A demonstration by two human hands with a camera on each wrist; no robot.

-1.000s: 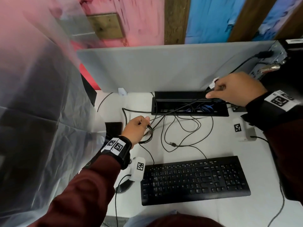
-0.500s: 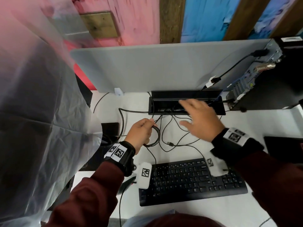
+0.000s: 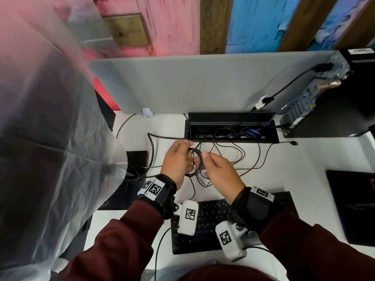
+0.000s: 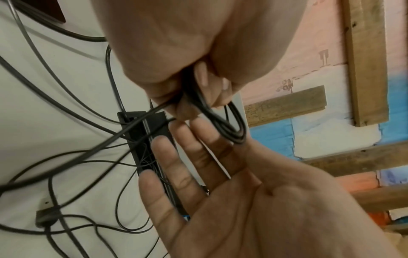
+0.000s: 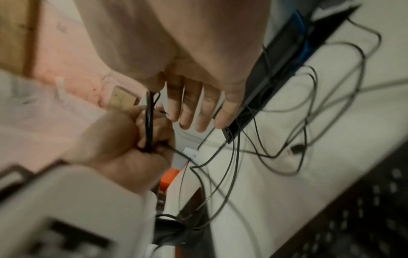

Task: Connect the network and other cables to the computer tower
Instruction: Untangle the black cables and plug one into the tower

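Observation:
My left hand (image 3: 189, 157) grips a small coil of black cable (image 3: 199, 161) above the white desk, in front of the desk's cable box (image 3: 231, 138). In the left wrist view the fingers (image 4: 198, 82) curl round the coil (image 4: 234, 125). My right hand (image 3: 205, 164) is at the coil's right side, its fingers (image 4: 176, 157) straight and palm open, and the coil's end touches it by the thumb. The right wrist view shows the coil (image 5: 149, 111) running down from my right thumb into my left fist. The black computer tower (image 3: 334, 102) stands at the back right, rear ports facing left, a black cable (image 3: 322, 66) plugged in near its top.
Several thin black cables loop over the desk between the box and the keyboard (image 3: 211, 226). A loose plug (image 3: 294, 142) lies near the tower's foot. A grey divider (image 3: 192, 84) closes the back. Clear plastic sheeting (image 3: 50, 138) hangs at the left, and a black pad (image 3: 353, 205) lies at the right.
My right hand has left the tower's rear, passed over the cable box and come to the coil. My left hand has kept its hold on the coil.

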